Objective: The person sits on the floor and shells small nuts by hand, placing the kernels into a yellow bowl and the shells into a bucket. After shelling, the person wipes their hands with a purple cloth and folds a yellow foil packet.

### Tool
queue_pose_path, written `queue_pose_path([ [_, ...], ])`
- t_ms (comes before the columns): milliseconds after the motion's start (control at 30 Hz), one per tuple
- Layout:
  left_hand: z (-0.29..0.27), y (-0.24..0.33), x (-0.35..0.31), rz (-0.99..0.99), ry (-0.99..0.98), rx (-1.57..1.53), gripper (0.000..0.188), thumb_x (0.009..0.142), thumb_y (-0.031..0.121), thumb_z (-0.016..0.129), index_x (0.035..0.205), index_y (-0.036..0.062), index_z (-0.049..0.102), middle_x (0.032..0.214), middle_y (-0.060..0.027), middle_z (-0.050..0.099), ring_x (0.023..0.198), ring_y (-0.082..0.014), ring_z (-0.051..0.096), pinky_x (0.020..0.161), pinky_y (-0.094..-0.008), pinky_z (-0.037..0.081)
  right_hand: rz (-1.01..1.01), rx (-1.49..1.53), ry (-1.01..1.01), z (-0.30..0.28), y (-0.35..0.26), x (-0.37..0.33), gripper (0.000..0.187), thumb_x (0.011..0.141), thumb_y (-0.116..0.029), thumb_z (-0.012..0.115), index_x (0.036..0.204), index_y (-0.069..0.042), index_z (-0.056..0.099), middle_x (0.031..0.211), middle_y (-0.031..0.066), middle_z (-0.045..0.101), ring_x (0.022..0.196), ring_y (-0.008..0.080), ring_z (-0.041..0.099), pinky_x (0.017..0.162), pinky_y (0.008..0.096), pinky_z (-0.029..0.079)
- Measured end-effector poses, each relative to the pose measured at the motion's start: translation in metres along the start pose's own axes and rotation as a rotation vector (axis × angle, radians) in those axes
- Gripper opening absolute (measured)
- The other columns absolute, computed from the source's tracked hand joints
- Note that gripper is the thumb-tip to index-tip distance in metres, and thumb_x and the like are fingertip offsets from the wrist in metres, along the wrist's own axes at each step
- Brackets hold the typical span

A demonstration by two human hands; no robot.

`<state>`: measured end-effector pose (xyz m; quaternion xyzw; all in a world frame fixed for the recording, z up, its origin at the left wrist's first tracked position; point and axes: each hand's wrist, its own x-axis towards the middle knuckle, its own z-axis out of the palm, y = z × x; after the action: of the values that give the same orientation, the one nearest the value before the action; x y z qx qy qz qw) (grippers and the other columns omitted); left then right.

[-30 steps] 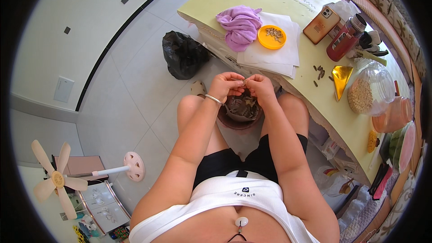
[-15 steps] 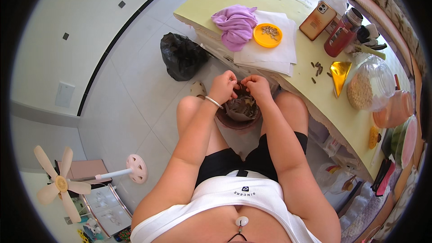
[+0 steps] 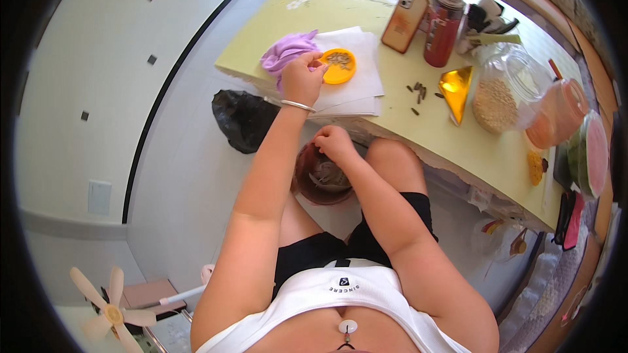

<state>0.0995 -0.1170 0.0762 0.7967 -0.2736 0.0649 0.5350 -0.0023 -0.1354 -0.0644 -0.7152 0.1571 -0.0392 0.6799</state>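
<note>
My left hand [image 3: 303, 80] is at the left rim of a round yellow dish [image 3: 332, 80], thumb and fingers pinched together; what is between them, if anything, is too small to make out. Small pale kernels [image 3: 339, 60] lie in the dish, which rests on white paper sheets [image 3: 366, 88]. My right hand [image 3: 335, 144] hangs over the back of a reddish-brown bin [image 3: 302, 186] between my legs. Its fingers are curled and closed, their contents hidden. Inside the bin lies crumpled, translucent liner [image 3: 327, 175]. Several dark, striped seeds [image 3: 419, 91] are scattered on the table.
A purple cloth [image 3: 282, 52] lies beside the paper. Toward the right stand a phone [image 3: 402, 21], a red bottle [image 3: 443, 29], a gold foil triangle [image 3: 454, 90], a clear jar of pale grains [image 3: 495, 103] and a cut watermelon [image 3: 589, 157]. A black bag [image 3: 243, 121] sits on the floor.
My left hand has gone from above the bin, beside my right hand, up to the yellow dish. My right hand stays at the bin. The view has shifted.
</note>
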Motion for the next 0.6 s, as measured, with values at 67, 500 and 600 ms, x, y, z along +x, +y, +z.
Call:
queue_pose_path([
  [67,0.013,-0.009,0.005,0.156,-0.048,0.198,0.014,0.077,0.005,0.069,0.09,-0.0015,0.07,0.079,-0.0104,0.069,0.059,-0.015,0.064,0.054,-0.0281,0.05,-0.007,0.018,-0.004,0.006,-0.008,-0.005,0.018,0.073,-0.017,0.061,0.071,0.0,0.066,0.069,0.0206,0.064,0.067,0.0327,0.064,0.068,0.0397,0.05],
  [500,0.15,0.056,-0.035,0.301,-0.629,0.439,0.033,0.079,0.021,0.069,0.105,0.0028,0.065,0.1,-0.0187,0.055,0.096,-0.033,0.055,0.085,-0.0383,0.046,-0.065,0.671,-0.318,0.012,0.03,0.003,0.013,0.086,-0.012,0.06,0.087,0.001,0.061,0.08,0.004,0.064,0.067,0.0119,0.057,0.062,0.0269,0.048],
  [600,0.168,0.06,-0.037,0.333,-0.573,0.396,0.027,0.076,0.02,0.07,0.098,0.0049,0.068,0.097,-0.0162,0.057,0.094,-0.0313,0.056,0.083,-0.038,0.047,-0.003,0.244,-0.229,-0.012,-0.025,-0.014,0.015,0.083,-0.014,0.059,0.085,0.001,0.062,0.076,0.0057,0.066,0.069,0.013,0.06,0.063,0.0286,0.049],
])
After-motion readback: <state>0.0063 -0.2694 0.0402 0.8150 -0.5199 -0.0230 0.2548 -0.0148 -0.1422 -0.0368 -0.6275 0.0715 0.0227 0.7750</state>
